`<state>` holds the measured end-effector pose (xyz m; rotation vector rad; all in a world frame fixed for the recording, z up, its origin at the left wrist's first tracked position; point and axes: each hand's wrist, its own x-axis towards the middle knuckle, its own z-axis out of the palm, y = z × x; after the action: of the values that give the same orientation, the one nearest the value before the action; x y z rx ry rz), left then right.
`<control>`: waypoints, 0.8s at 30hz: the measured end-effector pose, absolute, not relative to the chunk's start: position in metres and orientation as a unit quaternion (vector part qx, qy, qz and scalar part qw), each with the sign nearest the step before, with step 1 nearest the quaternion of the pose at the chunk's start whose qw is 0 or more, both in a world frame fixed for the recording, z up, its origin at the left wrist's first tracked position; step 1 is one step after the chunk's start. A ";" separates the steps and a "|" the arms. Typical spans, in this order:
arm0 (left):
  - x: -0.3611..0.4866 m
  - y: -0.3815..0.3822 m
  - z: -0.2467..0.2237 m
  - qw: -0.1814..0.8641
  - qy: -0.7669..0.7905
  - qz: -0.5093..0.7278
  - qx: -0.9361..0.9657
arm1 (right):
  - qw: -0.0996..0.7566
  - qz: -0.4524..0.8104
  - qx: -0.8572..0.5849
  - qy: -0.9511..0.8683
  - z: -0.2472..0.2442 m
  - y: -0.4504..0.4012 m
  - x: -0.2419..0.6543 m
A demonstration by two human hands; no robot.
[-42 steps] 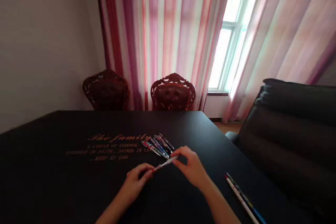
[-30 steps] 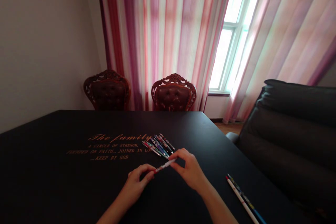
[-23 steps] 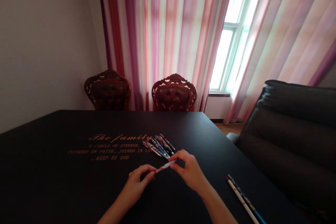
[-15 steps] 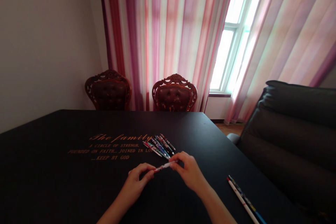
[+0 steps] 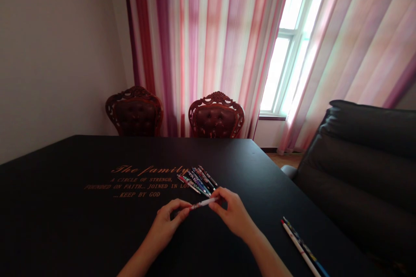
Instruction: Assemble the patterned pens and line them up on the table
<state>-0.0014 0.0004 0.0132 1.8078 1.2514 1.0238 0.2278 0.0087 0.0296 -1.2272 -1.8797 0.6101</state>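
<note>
A white patterned pen (image 5: 203, 203) is stretched between my two hands, tilted slightly up to the right above the black table (image 5: 81, 233). My left hand (image 5: 170, 217) pinches its patterned end between thumb and fingers. At the plain white end, my right hand (image 5: 230, 207) is closed in a pinch as well. Fingers hide both tips of the pen. Just beyond my right hand lies a row of several patterned pens (image 5: 198, 180), side by side and slanting on the table.
On the right lie a white pen with a red end (image 5: 300, 246) and a dark blue patterned pen (image 5: 307, 246). Two carved chairs (image 5: 216, 117) stand behind the table's far edge. A black leather recliner (image 5: 357, 173) is beside its right edge.
My left hand has shifted slightly left and up along the pen, and a little more of the white part shows between the hands. The other pens have not moved.
</note>
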 end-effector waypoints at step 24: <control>-0.005 -0.001 0.014 0.363 0.479 0.403 0.690 | 0.385 0.246 -0.474 -0.752 0.034 0.004 0.226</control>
<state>-0.0046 -0.0015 0.0136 1.7769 1.2326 1.0370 0.2259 0.0043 0.0342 -1.2070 -1.9165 0.6274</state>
